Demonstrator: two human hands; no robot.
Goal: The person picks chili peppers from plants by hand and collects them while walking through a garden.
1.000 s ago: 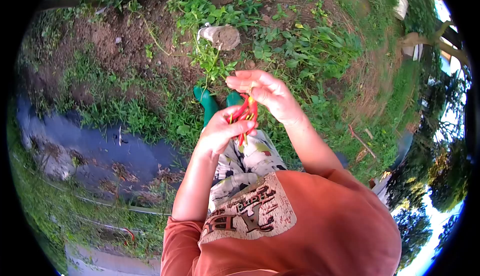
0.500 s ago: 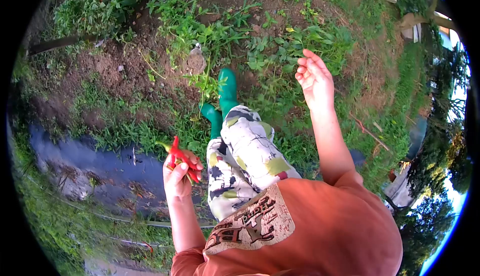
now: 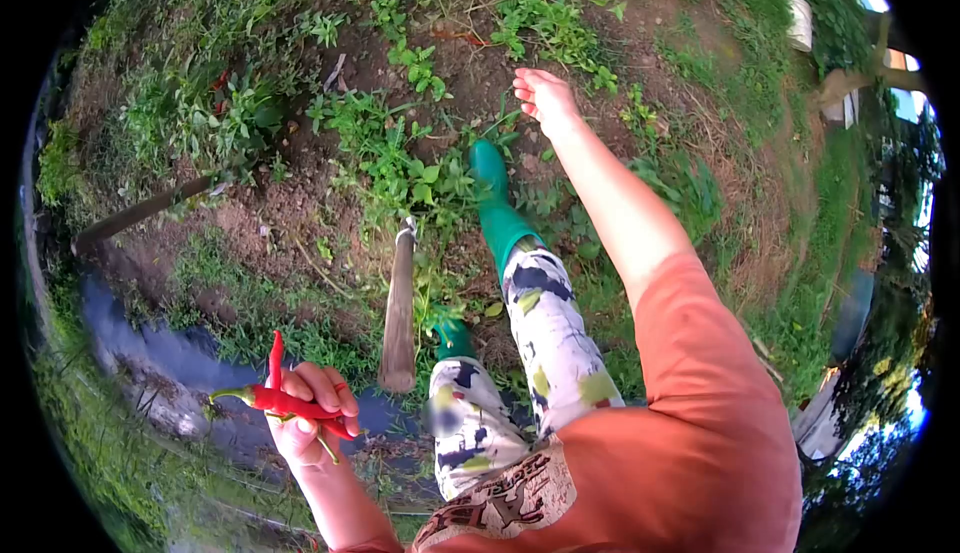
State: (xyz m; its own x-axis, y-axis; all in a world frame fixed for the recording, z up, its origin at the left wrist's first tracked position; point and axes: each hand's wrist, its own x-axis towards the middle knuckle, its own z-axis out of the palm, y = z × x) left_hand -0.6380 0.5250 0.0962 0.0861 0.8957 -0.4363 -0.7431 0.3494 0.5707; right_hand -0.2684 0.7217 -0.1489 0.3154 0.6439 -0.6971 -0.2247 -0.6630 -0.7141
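Note:
Several red chili peppers, one with a long green stem, are held in my left hand at the lower left. The fingers and thumb close around them, and one pepper points upward. My right hand is stretched forward at the upper middle, over bare soil and low leafy plants. Its fingers are loosely bent and apart, and I see nothing in them. Red spots like chili peppers show among the plants near it.
A wooden stake stands upright between my left hand and my legs. Another wooden post is at the left. My green boots are among weeds. Dark plastic sheeting lies lower left; a white bucket is far right.
I have stepped forward, and the stake now shows at full length beside my legs. My right hand moved up and left; my left hand moved down and left, still holding the peppers.

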